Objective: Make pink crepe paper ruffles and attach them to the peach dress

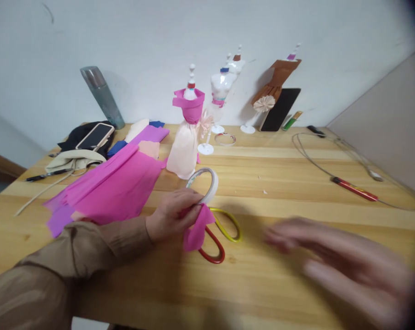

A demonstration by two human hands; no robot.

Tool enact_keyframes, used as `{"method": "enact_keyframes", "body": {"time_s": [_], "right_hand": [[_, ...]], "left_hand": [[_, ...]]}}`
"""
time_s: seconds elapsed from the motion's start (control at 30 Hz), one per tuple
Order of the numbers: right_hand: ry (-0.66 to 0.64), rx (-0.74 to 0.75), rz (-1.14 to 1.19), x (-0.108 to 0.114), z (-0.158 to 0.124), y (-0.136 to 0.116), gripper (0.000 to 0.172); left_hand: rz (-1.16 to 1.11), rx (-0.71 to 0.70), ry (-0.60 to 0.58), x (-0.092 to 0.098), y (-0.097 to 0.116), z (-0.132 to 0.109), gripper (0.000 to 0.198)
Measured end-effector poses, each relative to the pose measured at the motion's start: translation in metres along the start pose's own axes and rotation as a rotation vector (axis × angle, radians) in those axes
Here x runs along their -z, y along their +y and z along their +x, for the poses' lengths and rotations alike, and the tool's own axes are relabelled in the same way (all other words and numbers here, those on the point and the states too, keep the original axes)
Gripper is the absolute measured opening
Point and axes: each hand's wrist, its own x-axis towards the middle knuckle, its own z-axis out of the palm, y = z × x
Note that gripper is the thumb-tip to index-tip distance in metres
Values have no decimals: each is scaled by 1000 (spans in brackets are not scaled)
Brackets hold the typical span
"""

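My left hand (176, 211) is closed, pinching a white roll of tape (212, 185) and a small piece of pink crepe paper (197, 231) together. Below them on the table lies a pair of scissors with one red and one yellow handle (240, 234); its blades are hidden. My right hand (331, 256) is over the table at the right, blurred by motion, its thumb apart from the stretched fingers and nothing visible in it. Behind the tape stands a small dress form (192, 112) in a pink paper top and a pale gathered skirt (181, 151).
Pink crepe paper sheets (121, 183) lie left, near a phone (95, 136) and a bottle (104, 98). At the back are white dress forms (222, 85), a brown paper dress (279, 75) and a black tablet-like slab (281, 110). A red-handled tool with a cord (355, 189) lies right.
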Motion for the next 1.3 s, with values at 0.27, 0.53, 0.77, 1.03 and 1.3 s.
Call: {"method": "enact_keyframes", "body": {"time_s": [0.27, 0.53, 0.77, 1.03, 1.3], "right_hand": [[-383, -210, 924, -102, 99, -87, 68], [-292, -240, 589, -77, 109, -95, 39], [-373, -70, 212, -62, 120, -125, 33], [-262, 28, 75, -74, 119, -132, 24], [-170, 112, -71, -79, 115, -128, 17]], "left_hand": [[841, -492, -79, 33, 18, 22, 14], [938, -349, -308, 61, 48, 30, 24], [314, 101, -489, 74, 50, 36, 21], [116, 199, -462, 71, 44, 41, 24], [22, 333, -518, 70, 43, 45, 28]]}}
